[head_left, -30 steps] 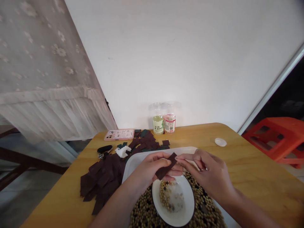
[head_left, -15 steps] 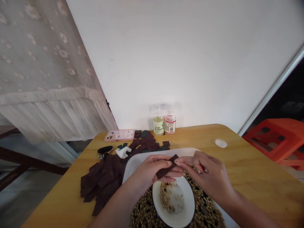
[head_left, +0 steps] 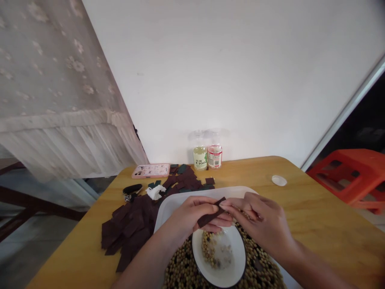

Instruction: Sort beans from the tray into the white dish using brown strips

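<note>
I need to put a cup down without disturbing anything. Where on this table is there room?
Bare wood runs along the table right of the white tray, around the small white cap. A narrower band lies behind the tray, right of the two bottles. It's crowded left of the tray, where dark strips spread, and in the tray, heaped with beans.

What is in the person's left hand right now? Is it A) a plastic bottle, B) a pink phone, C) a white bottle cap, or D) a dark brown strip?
D. The left hand grips a dark brown strip between its fingers, just above the white bowl.
</note>
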A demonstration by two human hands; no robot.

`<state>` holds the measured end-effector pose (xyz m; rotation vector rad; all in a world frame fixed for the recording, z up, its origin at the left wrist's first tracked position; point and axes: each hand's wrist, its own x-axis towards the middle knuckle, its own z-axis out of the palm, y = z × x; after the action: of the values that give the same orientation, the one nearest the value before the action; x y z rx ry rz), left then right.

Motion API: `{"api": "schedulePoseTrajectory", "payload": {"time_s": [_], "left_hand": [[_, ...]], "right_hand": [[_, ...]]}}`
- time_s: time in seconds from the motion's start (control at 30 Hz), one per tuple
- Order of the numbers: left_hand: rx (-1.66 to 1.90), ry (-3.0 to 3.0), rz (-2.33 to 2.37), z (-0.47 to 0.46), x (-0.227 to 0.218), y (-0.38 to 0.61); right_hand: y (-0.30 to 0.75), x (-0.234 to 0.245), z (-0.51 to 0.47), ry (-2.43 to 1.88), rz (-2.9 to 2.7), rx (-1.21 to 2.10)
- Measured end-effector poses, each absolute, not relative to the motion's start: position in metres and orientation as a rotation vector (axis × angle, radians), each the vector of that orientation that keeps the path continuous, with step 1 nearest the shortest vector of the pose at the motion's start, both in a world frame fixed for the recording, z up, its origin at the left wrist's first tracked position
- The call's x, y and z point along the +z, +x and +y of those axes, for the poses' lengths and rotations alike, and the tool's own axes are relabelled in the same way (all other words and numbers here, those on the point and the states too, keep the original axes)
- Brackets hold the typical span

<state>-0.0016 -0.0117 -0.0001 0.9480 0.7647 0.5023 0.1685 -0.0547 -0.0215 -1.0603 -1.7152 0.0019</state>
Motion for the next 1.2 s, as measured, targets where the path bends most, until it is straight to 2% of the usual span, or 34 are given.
{"api": "schedulePoseTrajectory", "payload": {"time_s": [1.2], "left_hand": [[0.453,1.024,0.745,-0.0132,-0.0017,-0.0004]], "right_hand": [[0.1658,-0.0197,-0.0557,-1.130,-1.705,-0.020]]}}
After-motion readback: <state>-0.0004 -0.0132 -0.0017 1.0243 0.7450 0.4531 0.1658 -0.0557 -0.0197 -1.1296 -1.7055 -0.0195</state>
